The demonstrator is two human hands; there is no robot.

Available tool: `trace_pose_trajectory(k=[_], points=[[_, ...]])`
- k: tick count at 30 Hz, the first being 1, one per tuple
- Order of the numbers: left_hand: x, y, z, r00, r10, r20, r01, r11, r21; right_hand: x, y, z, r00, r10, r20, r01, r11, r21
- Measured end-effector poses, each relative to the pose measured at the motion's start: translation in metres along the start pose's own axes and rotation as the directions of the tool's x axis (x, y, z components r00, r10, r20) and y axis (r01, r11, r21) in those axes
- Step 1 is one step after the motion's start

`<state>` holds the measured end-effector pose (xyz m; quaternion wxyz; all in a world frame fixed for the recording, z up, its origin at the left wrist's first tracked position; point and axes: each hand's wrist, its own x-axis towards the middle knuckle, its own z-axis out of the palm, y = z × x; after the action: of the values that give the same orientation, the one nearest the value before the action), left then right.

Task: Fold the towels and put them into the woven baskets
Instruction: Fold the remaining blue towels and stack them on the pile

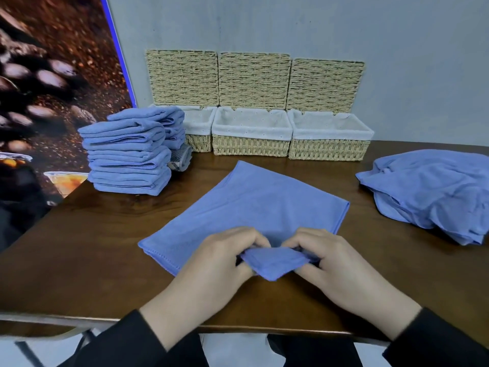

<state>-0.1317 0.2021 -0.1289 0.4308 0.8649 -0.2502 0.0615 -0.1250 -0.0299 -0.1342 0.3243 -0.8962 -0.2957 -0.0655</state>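
Observation:
A blue towel [251, 205] lies spread flat on the brown table [105, 247], turned like a diamond. My left hand [225, 258] and my right hand [330, 260] both pinch its near corner, which is lifted off the table between them. Three woven baskets with white liners and raised lids stand along the wall: left [198, 128], middle [251, 144], right [328, 147]. A stack of folded blue towels [129, 157] stands at the left, partly hiding the left basket. A heap of unfolded blue towels [434, 192] lies at the right.
A small striped grey cloth [181, 157] sits between the folded stack and the left basket. The grey wall runs right behind the baskets. The table's front edge [238, 327] is close to my body.

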Motion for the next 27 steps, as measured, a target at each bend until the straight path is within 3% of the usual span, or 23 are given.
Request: trace_pose_trajectory(k=[8, 15, 19, 22, 27], points=[[0.005, 0.01, -0.023, 0.958, -0.004, -0.288, -0.013, 0.998, -0.057, 0.005, 0.025, -0.014, 0.996, 0.085, -0.001, -0.083, 0.978, -0.189], [0.023, 0.012, -0.073, 0.812, -0.083, -0.577, 0.044, 0.996, -0.082, 0.002, 0.038, -0.066, 0.916, 0.276, -0.29, -0.337, 0.923, -0.187], [0.041, -0.001, -0.107, 0.782, -0.178, -0.597, 0.008, 0.961, -0.276, 0.003, 0.021, -0.1, 0.829, 0.333, -0.45, -0.395, 0.917, -0.049], [0.049, 0.003, -0.122, 0.82, -0.231, -0.524, 0.001, 0.916, -0.401, 0.009, -0.001, -0.12, 0.773, 0.342, -0.534, -0.386, 0.922, 0.031], [0.066, -0.008, -0.148, 0.854, -0.234, -0.465, 0.053, 0.927, -0.371, 0.016, -0.025, -0.151, 0.728, 0.401, -0.555, -0.362, 0.914, 0.185]])
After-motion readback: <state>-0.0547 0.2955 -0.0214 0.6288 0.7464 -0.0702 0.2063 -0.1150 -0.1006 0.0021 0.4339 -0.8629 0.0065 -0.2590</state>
